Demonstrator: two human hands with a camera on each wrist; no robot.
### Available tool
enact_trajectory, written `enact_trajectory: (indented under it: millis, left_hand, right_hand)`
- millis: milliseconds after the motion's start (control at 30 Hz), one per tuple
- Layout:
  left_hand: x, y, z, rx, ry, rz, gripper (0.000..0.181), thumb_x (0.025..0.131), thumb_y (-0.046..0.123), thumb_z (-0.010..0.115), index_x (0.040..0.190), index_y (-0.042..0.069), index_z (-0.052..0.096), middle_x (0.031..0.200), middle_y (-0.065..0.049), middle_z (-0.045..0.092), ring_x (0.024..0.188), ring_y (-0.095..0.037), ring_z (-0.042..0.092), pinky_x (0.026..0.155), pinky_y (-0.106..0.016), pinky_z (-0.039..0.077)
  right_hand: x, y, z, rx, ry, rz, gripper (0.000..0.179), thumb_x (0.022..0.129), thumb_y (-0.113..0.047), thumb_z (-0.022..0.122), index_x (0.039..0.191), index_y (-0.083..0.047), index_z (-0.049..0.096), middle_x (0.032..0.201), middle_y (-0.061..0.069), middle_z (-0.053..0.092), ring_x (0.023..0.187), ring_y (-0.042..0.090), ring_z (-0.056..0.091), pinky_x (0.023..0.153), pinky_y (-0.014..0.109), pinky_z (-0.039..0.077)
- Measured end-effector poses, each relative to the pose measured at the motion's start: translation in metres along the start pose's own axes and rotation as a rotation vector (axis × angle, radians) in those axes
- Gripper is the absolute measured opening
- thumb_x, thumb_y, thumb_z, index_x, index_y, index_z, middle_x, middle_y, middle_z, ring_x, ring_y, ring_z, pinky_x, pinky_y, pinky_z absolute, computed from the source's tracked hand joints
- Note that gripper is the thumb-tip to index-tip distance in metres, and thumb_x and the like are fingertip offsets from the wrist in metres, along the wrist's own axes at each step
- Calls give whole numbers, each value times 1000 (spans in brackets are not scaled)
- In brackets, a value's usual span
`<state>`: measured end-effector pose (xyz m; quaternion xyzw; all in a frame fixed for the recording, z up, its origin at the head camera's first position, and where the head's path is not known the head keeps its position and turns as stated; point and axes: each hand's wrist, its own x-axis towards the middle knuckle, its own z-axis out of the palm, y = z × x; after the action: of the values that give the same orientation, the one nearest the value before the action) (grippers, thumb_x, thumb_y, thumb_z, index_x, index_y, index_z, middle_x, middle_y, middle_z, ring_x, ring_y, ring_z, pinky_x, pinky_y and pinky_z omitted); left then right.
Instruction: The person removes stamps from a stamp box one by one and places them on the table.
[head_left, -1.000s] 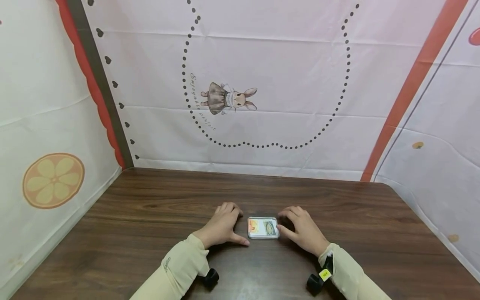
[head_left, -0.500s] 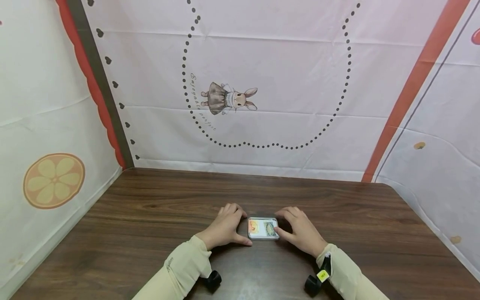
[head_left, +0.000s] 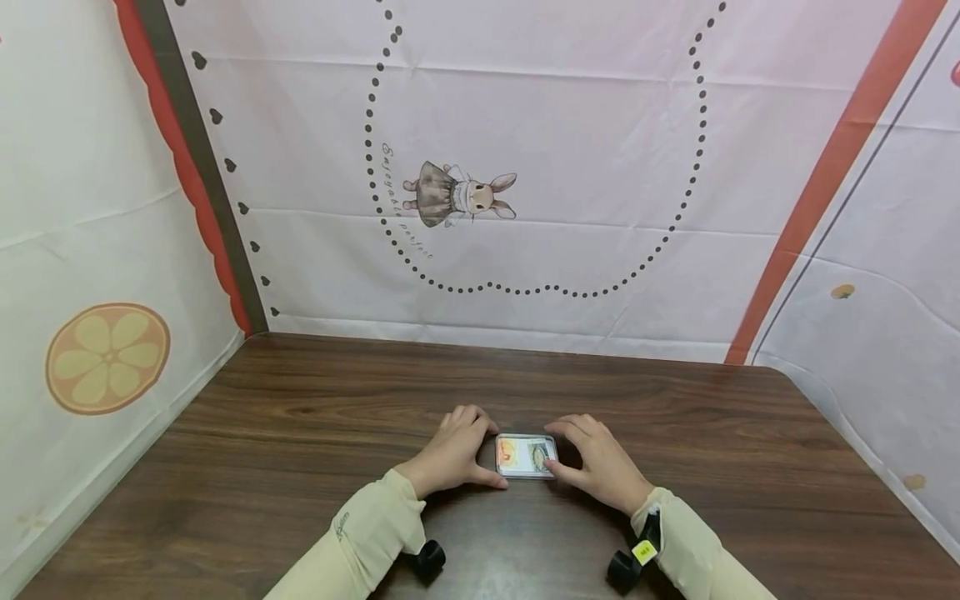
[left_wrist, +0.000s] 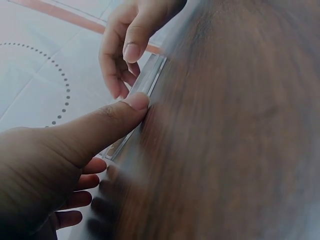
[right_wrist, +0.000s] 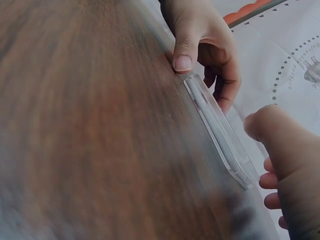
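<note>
A flat, clear plastic case [head_left: 519, 458] with printed cards showing through its lid lies on the brown table, between my two hands. My left hand [head_left: 452, 454] is at its left end, thumb by the near corner and fingers round toward the far corner. In the right wrist view, that thumb [right_wrist: 183, 61] is right at the case's end. My right hand [head_left: 597, 467] is at the right end, its thumb overlapping the card print in the head view. The right wrist view shows the right thumb [right_wrist: 262, 122] raised beside the case, fingers relaxed below.
The wood-grain table [head_left: 360, 383] extends around the case on all sides. A white printed cloth [head_left: 570, 167] with a rabbit picture hangs behind the table's far edge, and cloth also runs along both sides. Black wrist cameras [head_left: 624, 571] hang under the sleeves.
Both hands have moved inward: the left slid right and the right slid left, closing in on the ends of the case. The case has stayed about where it was.
</note>
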<state>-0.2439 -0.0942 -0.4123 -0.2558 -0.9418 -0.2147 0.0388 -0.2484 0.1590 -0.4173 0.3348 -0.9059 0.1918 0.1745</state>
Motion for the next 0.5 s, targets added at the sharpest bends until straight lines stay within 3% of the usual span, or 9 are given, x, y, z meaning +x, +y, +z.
enact_trajectory:
  millis: [500]
  left_hand:
    - [2, 0, 0, -25, -7, 15, 68, 71, 51, 81, 119, 8, 60, 120, -7, 52, 113, -25, 45, 98, -43, 35]
  right_hand:
    - [0, -1, 0, 5, -36, -48, 51, 80, -45, 74, 122, -16, 63, 119, -2, 63, 106, 15, 57, 89, 44, 46]
